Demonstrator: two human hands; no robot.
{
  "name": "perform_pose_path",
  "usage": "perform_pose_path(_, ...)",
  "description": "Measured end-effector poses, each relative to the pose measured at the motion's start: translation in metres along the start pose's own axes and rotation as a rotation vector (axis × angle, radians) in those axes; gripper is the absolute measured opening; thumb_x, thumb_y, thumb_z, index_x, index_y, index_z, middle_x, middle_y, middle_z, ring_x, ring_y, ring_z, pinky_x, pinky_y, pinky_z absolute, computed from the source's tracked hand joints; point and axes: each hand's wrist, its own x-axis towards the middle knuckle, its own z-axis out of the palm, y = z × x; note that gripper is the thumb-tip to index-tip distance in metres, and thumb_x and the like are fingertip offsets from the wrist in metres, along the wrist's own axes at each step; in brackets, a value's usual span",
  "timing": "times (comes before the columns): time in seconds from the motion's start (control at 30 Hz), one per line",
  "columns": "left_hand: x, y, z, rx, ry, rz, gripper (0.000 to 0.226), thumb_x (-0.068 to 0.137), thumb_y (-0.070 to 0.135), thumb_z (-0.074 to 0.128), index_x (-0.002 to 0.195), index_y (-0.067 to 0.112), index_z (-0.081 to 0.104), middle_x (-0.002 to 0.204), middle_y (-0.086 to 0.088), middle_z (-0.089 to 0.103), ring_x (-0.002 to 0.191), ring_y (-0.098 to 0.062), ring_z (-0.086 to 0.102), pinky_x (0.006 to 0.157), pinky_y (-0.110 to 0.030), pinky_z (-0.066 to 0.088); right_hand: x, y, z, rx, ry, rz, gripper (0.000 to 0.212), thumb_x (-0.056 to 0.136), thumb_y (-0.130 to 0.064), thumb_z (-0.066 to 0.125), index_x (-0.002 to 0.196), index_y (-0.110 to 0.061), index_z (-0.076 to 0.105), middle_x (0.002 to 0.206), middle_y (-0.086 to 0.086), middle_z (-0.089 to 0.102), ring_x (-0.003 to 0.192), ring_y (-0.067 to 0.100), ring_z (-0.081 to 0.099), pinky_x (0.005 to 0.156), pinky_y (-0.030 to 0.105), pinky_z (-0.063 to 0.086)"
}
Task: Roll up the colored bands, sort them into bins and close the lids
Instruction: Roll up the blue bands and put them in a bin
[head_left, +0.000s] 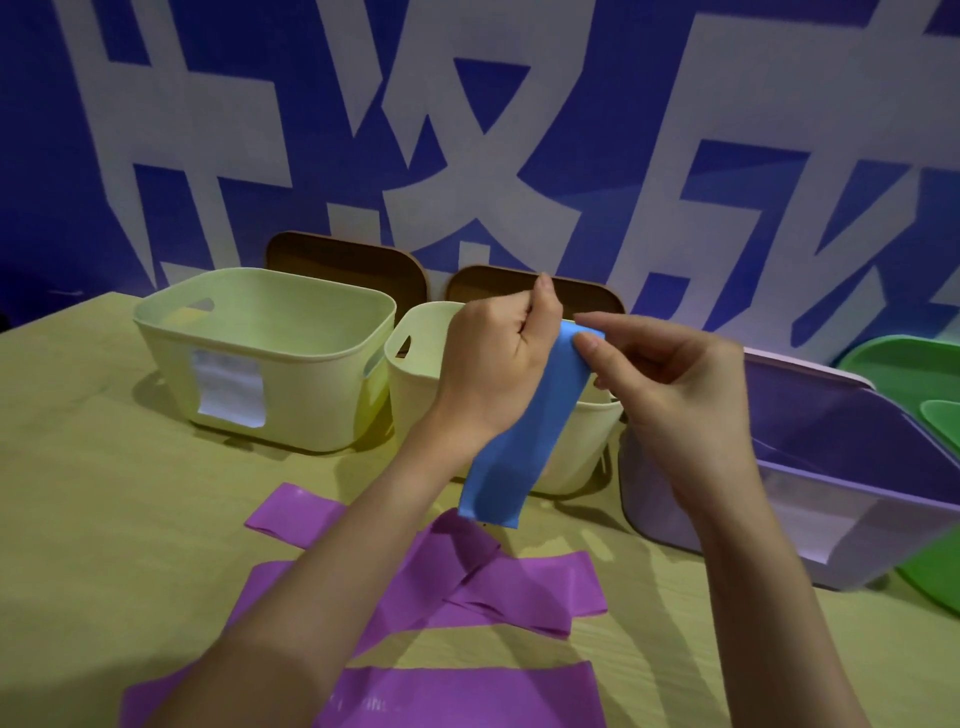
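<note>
A blue band (519, 441) hangs in the air in front of the middle bin, its lower end just above the table. My left hand (498, 358) grips its top edge from the left. My right hand (670, 395) pinches the same top end from the right with thumb and forefinger. Several purple bands (493, 587) lie flat and crossed on the table below my arms, and another purple band (457, 696) lies at the near edge. Two pale yellow-green bins stand open behind: the left bin (270, 364) and the middle bin (415, 374), partly hidden by my hands.
Two brown lids (348, 265) lean against the blue-and-white wall behind the bins. A purple bin (841, 467) stands at the right, with a green bin (914, 374) beyond it at the frame edge. The table (104, 493) is yellowish wood.
</note>
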Motion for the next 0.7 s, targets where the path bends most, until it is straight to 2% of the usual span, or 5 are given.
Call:
perform_pose_path(0.2, 0.0, 0.0031, 0.0039, -0.152, -0.065, -0.172, 0.052, 0.101, 0.023, 0.039, 0.049, 0.026, 0.036, 0.04, 0.011, 0.035, 0.041, -0.008, 0.035, 0.044, -0.018, 0.022, 0.0005, -0.0004, -0.0027, -0.057, 0.001, -0.113, 0.025, 0.077, -0.003, 0.077, 0.093, -0.022, 0.072, 0.083, -0.004, 0.074, 0.072, 0.011, 0.067, 0.07, 0.015, 0.052)
perform_pose_path(0.33, -0.0006, 0.0052, 0.0028, -0.118, -0.065, -0.211, 0.055, 0.102, 0.024, 0.041, 0.047, 0.022, 0.035, 0.039, 0.009, 0.033, 0.041, -0.009, 0.034, 0.044, -0.019, 0.022, -0.0012, -0.0023, -0.0028, -0.094, 0.003, -0.11, 0.028, 0.076, -0.004, 0.077, 0.093, -0.026, 0.072, 0.084, -0.012, 0.074, 0.073, 0.006, 0.068, 0.07, 0.012, 0.051)
perform_pose_path(0.43, -0.0038, 0.007, 0.0031, 0.006, -0.027, -0.103, 0.051, 0.102, 0.029, 0.04, 0.051, 0.03, 0.032, 0.041, 0.011, 0.031, 0.043, -0.008, 0.039, 0.043, -0.016, 0.024, -0.0015, -0.0032, -0.0047, -0.006, 0.03, 0.001, 0.024, 0.077, -0.003, 0.076, 0.09, -0.024, 0.074, 0.076, -0.008, 0.074, 0.065, 0.002, 0.064, 0.064, 0.01, 0.047)
perform_pose_path(0.5, -0.0046, 0.0073, 0.0021, 0.081, -0.003, -0.005, 0.048, 0.101, 0.031, 0.039, 0.054, 0.033, 0.029, 0.043, 0.015, 0.03, 0.043, -0.006, 0.04, 0.045, -0.013, 0.024, -0.0022, -0.0037, -0.0063, 0.042, 0.019, 0.059, 0.02, 0.078, -0.004, 0.074, 0.091, -0.018, 0.075, 0.078, -0.005, 0.075, 0.068, 0.002, 0.065, 0.064, 0.011, 0.048)
perform_pose_path(0.7, -0.0041, 0.0055, 0.0007, 0.114, 0.043, 0.099, 0.039, 0.1, 0.025, 0.036, 0.061, 0.023, 0.038, 0.049, 0.018, 0.027, 0.041, -0.006, 0.033, 0.046, -0.013, 0.018, -0.0035, -0.0075, -0.0075, 0.088, -0.017, 0.115, 0.017, 0.082, -0.005, 0.07, 0.097, -0.012, 0.074, 0.079, -0.005, 0.075, 0.066, -0.001, 0.064, 0.06, 0.011, 0.047)
